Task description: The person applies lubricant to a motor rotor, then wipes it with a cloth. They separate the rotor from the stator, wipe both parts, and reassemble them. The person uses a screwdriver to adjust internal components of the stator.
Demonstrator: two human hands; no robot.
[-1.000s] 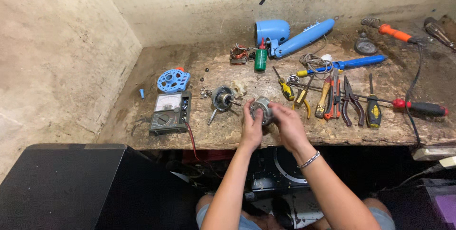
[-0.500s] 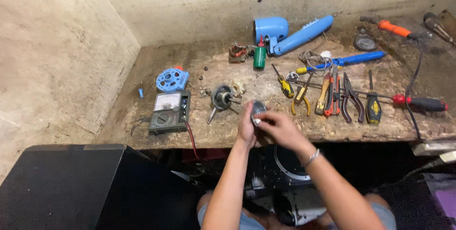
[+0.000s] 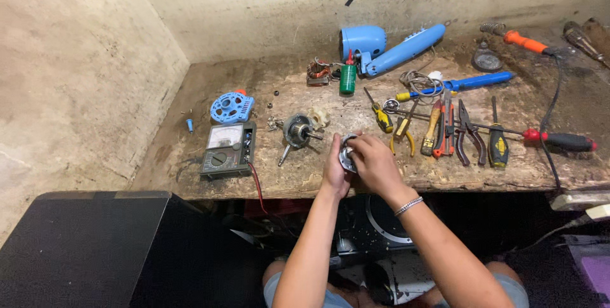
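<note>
Item: small round metal motor part (image 3: 347, 155), being gripped w/ both hands at the workbench's (image 3: 286, 184) front edge — left hand (image 3: 335, 169) is cupping it from behind, right hand (image 3: 375, 165) is closing fingers over its front. Nearby: motor rotor w/ shaft (image 3: 297, 131) is lying just left of the part, analog multimeter (image 3: 229, 149) sitting further left; pliers (image 3: 471, 131) and screwdrivers are lying to its right.

I see bare bench (image 3: 210, 79) along the back left, open for a hand to pass. To the right, the row of pliers and screwdrivers (image 3: 457, 133) blocks the way; the multimeter (image 3: 229, 149) and rotor (image 3: 297, 131) crowd the left front.
</note>
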